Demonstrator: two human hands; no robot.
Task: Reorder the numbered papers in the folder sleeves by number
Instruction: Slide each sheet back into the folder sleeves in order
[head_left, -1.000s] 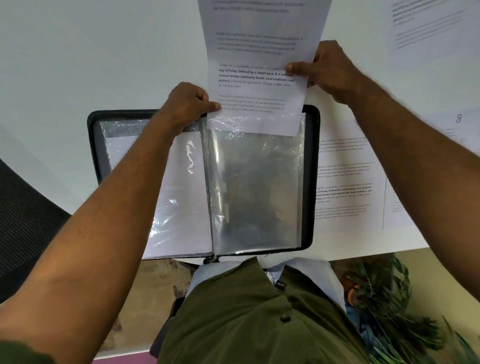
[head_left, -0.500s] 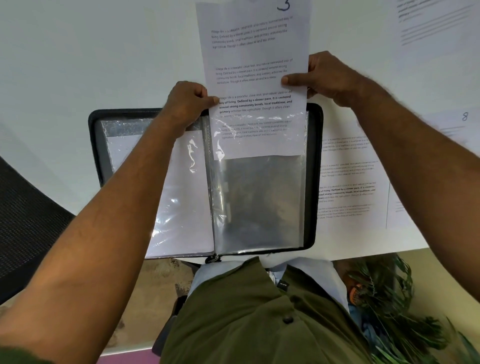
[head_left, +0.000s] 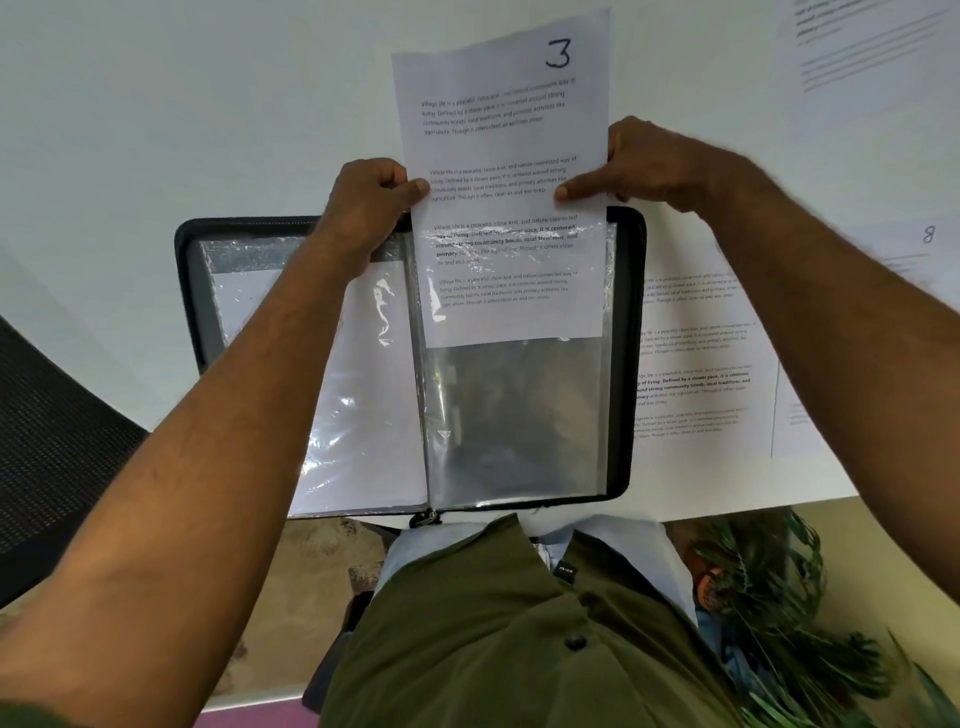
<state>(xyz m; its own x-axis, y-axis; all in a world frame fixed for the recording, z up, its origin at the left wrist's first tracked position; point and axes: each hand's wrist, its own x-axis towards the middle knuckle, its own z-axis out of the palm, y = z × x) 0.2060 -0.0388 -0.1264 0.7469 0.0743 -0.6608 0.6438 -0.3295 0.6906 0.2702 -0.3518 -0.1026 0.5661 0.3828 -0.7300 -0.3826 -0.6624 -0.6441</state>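
Your left hand (head_left: 363, 208) curls tight, pinching the left edge of the paper marked 3 (head_left: 506, 156); your right hand (head_left: 654, 161) pinches its right edge. Both arms reach forward. The sheet sits halfway into the folder's (head_left: 631, 364) right sleeve (head_left: 519, 415).

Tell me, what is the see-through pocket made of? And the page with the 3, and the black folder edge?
The pocket looks like thin clear plastic: shiny, crinkled glare. The page looks like plain matte paper with printed text, pinched by the left hand and right hand. The folder edge seems fabric or plastic; hard to tell.
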